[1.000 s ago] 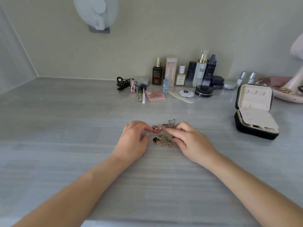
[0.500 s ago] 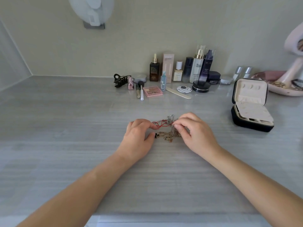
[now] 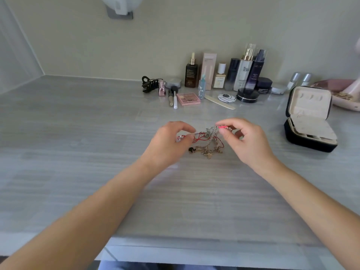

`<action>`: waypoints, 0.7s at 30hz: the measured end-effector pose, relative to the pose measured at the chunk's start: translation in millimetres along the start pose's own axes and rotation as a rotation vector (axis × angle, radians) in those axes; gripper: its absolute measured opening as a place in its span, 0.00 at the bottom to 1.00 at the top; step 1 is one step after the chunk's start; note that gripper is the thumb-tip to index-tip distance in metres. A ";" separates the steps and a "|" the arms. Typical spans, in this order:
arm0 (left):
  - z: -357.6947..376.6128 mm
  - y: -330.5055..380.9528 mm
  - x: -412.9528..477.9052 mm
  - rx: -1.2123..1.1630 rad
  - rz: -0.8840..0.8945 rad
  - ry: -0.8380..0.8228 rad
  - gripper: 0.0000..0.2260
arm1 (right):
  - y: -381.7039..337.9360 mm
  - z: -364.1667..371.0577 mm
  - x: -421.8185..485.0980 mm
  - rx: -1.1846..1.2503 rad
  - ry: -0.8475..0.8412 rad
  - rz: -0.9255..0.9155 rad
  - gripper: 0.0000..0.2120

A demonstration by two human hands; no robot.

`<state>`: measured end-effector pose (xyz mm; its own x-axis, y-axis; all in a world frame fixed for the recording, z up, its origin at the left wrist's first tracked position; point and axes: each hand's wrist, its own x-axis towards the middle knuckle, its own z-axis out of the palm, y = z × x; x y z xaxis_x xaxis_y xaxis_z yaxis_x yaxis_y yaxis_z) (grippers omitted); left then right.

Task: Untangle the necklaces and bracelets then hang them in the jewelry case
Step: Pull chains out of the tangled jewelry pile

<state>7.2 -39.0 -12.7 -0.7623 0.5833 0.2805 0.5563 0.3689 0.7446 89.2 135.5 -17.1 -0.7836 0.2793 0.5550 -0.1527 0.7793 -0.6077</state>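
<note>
A tangle of jewelry [image 3: 207, 142] lies on the grey table between my hands: a red cord, a silver chain and a gold charm bracelet knotted together. My left hand [image 3: 169, 145] pinches the left end of the red cord low over the table. My right hand [image 3: 247, 141] is raised a little and pinches a pink bead on the cord's other end, with the silver chain draped from it. The black jewelry case [image 3: 309, 118] stands open at the right, its cream lining bare, well apart from both hands.
A row of cosmetic bottles [image 3: 243, 73], a pink palette [image 3: 188, 98], a black hair clip [image 3: 150, 84], brushes and a nail file [image 3: 220, 102] line the back. A pink dish [image 3: 342, 94] sits at the far right. The table's front edge [image 3: 194, 248] runs near my forearms.
My hands have pulled apart, stretching the red cord between them. My right hand has lifted its end with the silver chain off the table. The view has tilted down slightly.
</note>
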 end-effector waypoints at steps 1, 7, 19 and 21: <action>-3.1 5.2 1.8 -0.010 -0.014 -0.049 0.07 | -1.9 -4.2 3.2 0.025 -0.012 0.034 0.09; -18.3 42.2 21.4 -0.032 0.036 -0.160 0.05 | -24.2 -28.0 27.7 0.163 -0.237 0.135 0.10; -2.0 39.8 60.6 -0.205 0.075 -0.265 0.06 | -14.1 -33.3 46.0 0.351 -0.239 0.287 0.05; -2.7 33.5 65.1 -0.250 0.014 -0.269 0.05 | -9.2 -30.8 44.0 0.400 -0.229 0.316 0.06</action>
<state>-24.6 9.4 32.2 -0.6225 0.7685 0.1477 0.4431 0.1906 0.8760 74.7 157.9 30.4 -0.9322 0.3016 0.2002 -0.0706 0.3910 -0.9177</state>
